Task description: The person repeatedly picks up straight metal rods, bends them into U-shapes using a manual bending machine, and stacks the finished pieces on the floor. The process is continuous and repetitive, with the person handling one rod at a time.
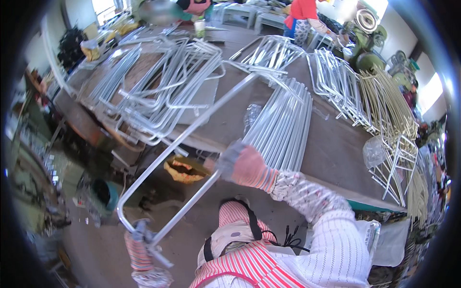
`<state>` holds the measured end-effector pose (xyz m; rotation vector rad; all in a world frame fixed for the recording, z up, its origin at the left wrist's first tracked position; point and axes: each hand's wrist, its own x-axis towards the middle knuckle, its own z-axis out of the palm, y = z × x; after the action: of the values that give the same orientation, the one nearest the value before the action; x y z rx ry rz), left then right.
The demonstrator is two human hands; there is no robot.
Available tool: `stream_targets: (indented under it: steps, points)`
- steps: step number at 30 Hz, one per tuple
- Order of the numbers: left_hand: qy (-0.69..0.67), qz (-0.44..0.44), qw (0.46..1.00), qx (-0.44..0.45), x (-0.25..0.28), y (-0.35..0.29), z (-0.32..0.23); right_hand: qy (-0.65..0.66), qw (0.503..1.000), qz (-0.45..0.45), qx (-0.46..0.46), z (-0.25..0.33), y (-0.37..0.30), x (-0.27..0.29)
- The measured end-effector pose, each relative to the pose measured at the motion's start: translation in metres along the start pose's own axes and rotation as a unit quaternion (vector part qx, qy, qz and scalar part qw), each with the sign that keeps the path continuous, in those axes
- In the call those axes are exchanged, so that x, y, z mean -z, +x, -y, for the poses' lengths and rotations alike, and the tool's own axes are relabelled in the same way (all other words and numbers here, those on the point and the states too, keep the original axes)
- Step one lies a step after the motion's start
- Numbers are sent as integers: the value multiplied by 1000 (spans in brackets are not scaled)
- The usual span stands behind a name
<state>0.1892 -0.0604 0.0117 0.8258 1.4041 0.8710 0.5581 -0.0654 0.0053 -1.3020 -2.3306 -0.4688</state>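
Observation:
My right hand [242, 165], in a grey and pink glove, is closed around one leg of a long U-shaped silver metal tube frame [182, 139]. The frame's other leg runs up over the table to about its middle. My left hand [140, 242], in a striped glove, grips the frame just past its bend, low at the left over the floor. A short tube end sticks out below that hand. A bundle of straight silver tubes [283, 122] lies on the table just beyond my right hand.
The long brown table [331, 153] holds heaps of bent silver frames [158, 91], more frames [336, 81] at the right, and yellowish wire racks [389, 105]. A yellow bag [185, 170] and teal bucket [103, 192] sit on the floor. Two people [302, 14] work at the far end.

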Motion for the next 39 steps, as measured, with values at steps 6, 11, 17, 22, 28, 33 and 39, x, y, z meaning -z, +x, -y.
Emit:
stream_targets:
  steps: [6,11,17,22,28,33,39]
  points:
    - [-57,152,981,-104,-220,46,5,596,496,-358,-520,-32,-68,-102]
    - [-72,352,927,-108,-402,52,37,561,326,-460,-606,-182,-100,-27]
    - [6,472,879,-63,-524,62,68,484,484,-404,-607,-486,-337,51]
    - [139,324,933,-76,-470,141,113,260,528,-245,-771,-666,-457,84]
    - [482,-8,835,-266,-419,241,39,-31,631,-119,-766,-751,-595,144]
    - [649,-228,628,-363,-419,371,-30,-345,796,-145,-475,-636,-546,92]
    - [729,-141,646,-178,-439,434,-80,77,626,22,-776,-314,-399,-71]
